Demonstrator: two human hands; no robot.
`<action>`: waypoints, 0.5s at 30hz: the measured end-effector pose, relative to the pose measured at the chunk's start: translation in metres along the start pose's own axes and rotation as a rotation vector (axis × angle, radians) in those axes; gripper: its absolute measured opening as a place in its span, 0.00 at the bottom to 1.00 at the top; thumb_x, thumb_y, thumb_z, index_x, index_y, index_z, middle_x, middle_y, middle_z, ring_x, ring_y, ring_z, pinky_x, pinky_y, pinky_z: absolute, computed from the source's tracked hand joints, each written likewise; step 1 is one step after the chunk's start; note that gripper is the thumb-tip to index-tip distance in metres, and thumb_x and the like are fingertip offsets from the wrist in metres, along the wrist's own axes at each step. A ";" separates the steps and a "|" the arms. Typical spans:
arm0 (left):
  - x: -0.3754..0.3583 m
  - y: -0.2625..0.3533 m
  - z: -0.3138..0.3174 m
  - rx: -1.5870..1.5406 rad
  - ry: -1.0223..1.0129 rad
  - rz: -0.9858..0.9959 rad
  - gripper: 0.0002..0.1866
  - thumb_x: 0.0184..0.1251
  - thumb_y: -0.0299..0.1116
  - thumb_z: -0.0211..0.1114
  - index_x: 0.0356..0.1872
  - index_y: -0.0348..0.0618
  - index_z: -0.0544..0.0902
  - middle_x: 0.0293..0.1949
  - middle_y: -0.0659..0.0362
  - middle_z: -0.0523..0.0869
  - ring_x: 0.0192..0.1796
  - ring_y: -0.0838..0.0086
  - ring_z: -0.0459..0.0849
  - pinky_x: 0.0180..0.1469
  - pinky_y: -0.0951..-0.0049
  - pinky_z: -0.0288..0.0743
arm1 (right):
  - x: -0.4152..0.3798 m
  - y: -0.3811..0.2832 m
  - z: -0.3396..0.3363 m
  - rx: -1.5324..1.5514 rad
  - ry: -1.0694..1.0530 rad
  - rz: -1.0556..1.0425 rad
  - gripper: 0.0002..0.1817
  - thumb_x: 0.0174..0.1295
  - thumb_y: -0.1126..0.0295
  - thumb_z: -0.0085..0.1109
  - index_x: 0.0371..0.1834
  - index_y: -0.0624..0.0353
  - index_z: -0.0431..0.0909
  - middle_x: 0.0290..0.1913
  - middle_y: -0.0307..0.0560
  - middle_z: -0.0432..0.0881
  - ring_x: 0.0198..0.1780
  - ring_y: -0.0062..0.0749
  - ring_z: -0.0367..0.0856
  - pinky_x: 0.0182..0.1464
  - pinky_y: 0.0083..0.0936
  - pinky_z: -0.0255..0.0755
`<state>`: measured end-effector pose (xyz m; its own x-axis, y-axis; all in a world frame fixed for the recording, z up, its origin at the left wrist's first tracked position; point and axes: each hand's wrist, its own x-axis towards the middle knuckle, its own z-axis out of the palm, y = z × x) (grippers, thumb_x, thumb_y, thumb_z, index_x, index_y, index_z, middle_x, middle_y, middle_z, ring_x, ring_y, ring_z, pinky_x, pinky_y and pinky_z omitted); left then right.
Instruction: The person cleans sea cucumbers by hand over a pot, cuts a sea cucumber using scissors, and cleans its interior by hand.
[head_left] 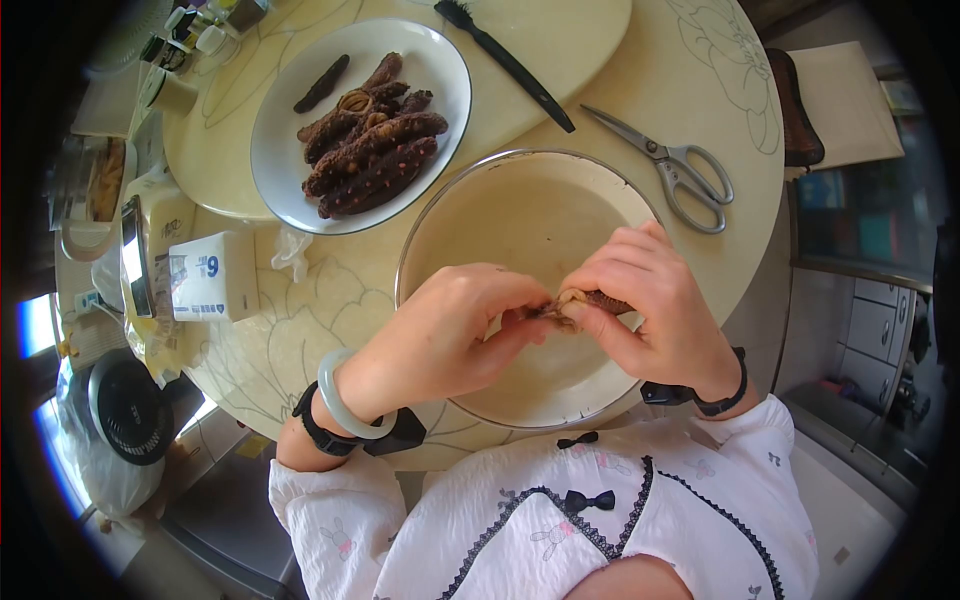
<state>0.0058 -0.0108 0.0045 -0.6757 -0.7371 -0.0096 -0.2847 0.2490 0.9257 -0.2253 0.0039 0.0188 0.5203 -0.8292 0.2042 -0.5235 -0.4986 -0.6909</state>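
Observation:
Over a wide enamel basin (pixel 480 205) of cloudy water, both hands meet on one brown sea cucumber (pixel 605 301). My right hand (pixel 650 295) wraps around its body, thumb pressed against the pale, opened end. At that same end, the fingers of my left hand (pixel 465 325) pinch a bit of the soft tissue. Part of the sea cucumber is hidden inside the right fist. Beyond the basin, to the left, a white plate (pixel 275 150) carries a pile of several dark, bumpy sea cucumbers (pixel 375 150).
Metal scissors (pixel 675 165) lie right of the basin, their handles toward me. A black brush (pixel 510 70) rests behind it. A tissue pack (pixel 213 277) and crumpled plastic (pixel 291 252) sit on the left. Small jars (pixel 215 42) stand at the far left.

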 end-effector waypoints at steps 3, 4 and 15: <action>0.000 0.000 0.001 -0.042 -0.003 -0.028 0.06 0.65 0.26 0.71 0.42 0.40 0.86 0.31 0.58 0.89 0.31 0.68 0.82 0.33 0.70 0.73 | 0.001 -0.001 0.000 -0.015 0.020 -0.004 0.08 0.51 0.77 0.70 0.35 0.59 0.84 0.32 0.42 0.84 0.35 0.38 0.78 0.46 0.32 0.66; 0.000 0.000 0.001 -0.076 -0.001 -0.046 0.07 0.65 0.25 0.69 0.43 0.39 0.86 0.32 0.58 0.89 0.31 0.68 0.83 0.33 0.70 0.74 | 0.001 -0.001 0.000 -0.026 0.023 -0.003 0.08 0.51 0.78 0.70 0.35 0.59 0.84 0.32 0.42 0.84 0.35 0.38 0.78 0.46 0.32 0.66; -0.002 -0.005 0.009 0.173 0.044 -0.038 0.06 0.64 0.25 0.68 0.40 0.38 0.85 0.30 0.54 0.88 0.34 0.60 0.86 0.37 0.63 0.78 | -0.003 0.001 0.002 -0.178 0.068 -0.036 0.09 0.50 0.76 0.71 0.36 0.57 0.84 0.33 0.40 0.84 0.36 0.35 0.79 0.46 0.33 0.64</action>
<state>0.0024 -0.0048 -0.0039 -0.6325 -0.7742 -0.0235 -0.4251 0.3217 0.8460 -0.2256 0.0067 0.0159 0.4972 -0.8222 0.2771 -0.6195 -0.5600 -0.5501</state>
